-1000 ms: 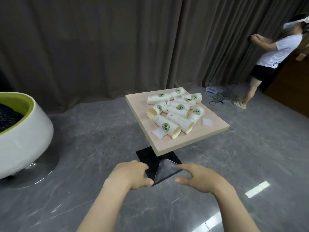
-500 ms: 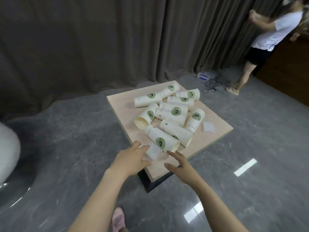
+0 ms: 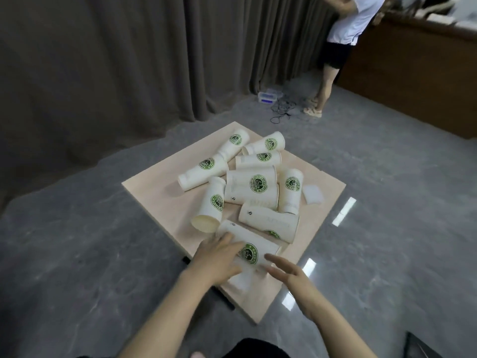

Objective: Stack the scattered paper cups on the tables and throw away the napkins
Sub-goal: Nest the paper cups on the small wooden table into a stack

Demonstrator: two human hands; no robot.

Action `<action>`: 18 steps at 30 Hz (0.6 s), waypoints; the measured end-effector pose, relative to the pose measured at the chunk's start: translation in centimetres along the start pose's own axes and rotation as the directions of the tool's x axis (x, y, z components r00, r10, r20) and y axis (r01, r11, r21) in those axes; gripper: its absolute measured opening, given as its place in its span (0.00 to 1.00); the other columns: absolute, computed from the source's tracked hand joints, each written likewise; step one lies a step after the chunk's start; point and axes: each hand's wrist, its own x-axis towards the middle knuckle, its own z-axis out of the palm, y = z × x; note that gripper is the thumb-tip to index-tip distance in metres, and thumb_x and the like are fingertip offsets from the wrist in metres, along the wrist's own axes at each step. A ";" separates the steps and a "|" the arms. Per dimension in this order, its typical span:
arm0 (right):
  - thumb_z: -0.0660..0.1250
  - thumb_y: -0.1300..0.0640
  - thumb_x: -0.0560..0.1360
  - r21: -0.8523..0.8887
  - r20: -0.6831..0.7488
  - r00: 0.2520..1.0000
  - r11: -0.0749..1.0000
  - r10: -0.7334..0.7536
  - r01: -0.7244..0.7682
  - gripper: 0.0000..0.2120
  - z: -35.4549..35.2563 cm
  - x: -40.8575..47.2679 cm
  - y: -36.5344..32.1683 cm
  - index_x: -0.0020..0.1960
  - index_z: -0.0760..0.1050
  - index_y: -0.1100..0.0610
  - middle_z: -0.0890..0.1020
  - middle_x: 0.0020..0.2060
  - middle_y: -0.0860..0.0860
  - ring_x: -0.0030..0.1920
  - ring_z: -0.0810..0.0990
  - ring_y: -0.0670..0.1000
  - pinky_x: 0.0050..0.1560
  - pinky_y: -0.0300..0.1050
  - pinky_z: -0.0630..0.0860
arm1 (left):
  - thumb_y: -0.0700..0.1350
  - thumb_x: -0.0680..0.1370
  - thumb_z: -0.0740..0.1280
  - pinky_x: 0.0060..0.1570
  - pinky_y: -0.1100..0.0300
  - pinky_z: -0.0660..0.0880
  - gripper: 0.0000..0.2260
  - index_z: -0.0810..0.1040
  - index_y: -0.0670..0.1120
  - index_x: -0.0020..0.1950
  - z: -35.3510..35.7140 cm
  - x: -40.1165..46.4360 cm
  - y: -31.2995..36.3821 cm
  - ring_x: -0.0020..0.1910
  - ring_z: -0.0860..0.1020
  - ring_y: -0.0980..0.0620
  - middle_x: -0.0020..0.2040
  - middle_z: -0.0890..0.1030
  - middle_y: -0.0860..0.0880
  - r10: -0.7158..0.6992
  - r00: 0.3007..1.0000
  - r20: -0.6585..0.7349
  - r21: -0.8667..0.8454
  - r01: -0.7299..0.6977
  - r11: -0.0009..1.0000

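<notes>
Several white paper cups with green logos lie on their sides in a loose pile on a square tan table [image 3: 154, 195]. The nearest cup [image 3: 254, 248] lies across the table's near corner. My left hand [image 3: 215, 257] rests on that cup's left part, fingers laid over it. My right hand [image 3: 289, 275] hovers just right of the cup's mouth, fingers straight and holding nothing. A white napkin [image 3: 241, 281] lies on the table under and between my hands, partly hidden. A second napkin [image 3: 312, 194] lies flat near the table's right edge.
Grey polished floor [image 3: 77, 254] surrounds the table. A dark curtain [image 3: 129, 60] hangs behind. Another person [image 3: 343, 42] stands at the back right beside a wooden counter [image 3: 418, 73], with cables and a small box [image 3: 268, 96] on the floor near their feet.
I have come closer to the table and the view has tilted down. Both hands moved forward from below the table's corner onto and beside the nearest cup.
</notes>
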 end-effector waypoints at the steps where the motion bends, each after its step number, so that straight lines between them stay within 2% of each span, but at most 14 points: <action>1: 0.71 0.50 0.73 0.034 0.004 1.000 0.999 -0.001 0.001 0.17 0.0 -0.2 -0.1 0.61 0.77 0.42 0.74 0.65 0.46 0.66 0.69 0.46 0.63 0.42 0.60 | 0.55 0.79 0.61 0.69 0.50 0.60 0.27 0.57 0.55 0.77 0.0 0.4 0.1 0.75 0.56 0.49 0.76 0.56 0.49 0.031 1.000 0.003 0.000 -0.031 1.000; 5: 0.73 0.46 0.65 0.145 0.013 0.999 0.988 -0.047 0.045 0.22 -0.6 -0.8 -0.9 0.59 0.79 0.43 0.80 0.60 0.47 0.66 0.71 0.43 0.69 0.45 0.59 | 0.54 0.79 0.62 0.73 0.53 0.53 0.30 0.53 0.58 0.78 -0.2 1.8 0.5 0.77 0.53 0.51 0.78 0.53 0.52 0.146 0.987 -0.063 -0.001 -0.146 0.989; 10: 0.73 0.49 0.69 0.174 0.029 0.993 0.979 -0.113 0.106 0.20 -2.0 -1.1 -1.9 0.61 0.79 0.44 0.83 0.56 0.48 0.64 0.73 0.41 0.73 0.47 0.57 | 0.54 0.78 0.64 0.74 0.52 0.49 0.33 0.47 0.62 0.77 -0.1 3.4 0.6 0.76 0.52 0.53 0.77 0.54 0.53 0.243 0.961 -0.132 0.023 -0.242 0.970; 15: 0.68 0.53 0.70 0.226 0.048 0.983 0.960 -0.179 0.164 0.20 -3.2 -1.0 -2.5 0.62 0.78 0.49 0.80 0.61 0.46 0.67 0.72 0.46 0.74 0.49 0.57 | 0.56 0.77 0.66 0.75 0.49 0.47 0.38 0.42 0.65 0.76 -0.2 4.7 0.9 0.75 0.55 0.55 0.75 0.58 0.55 0.298 0.937 -0.182 0.053 -0.293 0.955; 18: 0.68 0.54 0.71 0.247 0.071 0.978 0.953 -0.197 0.174 0.20 -3.7 -0.8 -3.0 0.63 0.78 0.51 0.80 0.62 0.48 0.66 0.74 0.49 0.73 0.48 0.60 | 0.59 0.74 0.67 0.74 0.50 0.52 0.42 0.38 0.67 0.74 -0.2 5.3 1.2 0.73 0.58 0.54 0.73 0.61 0.55 0.336 0.923 -0.190 0.066 -0.329 0.942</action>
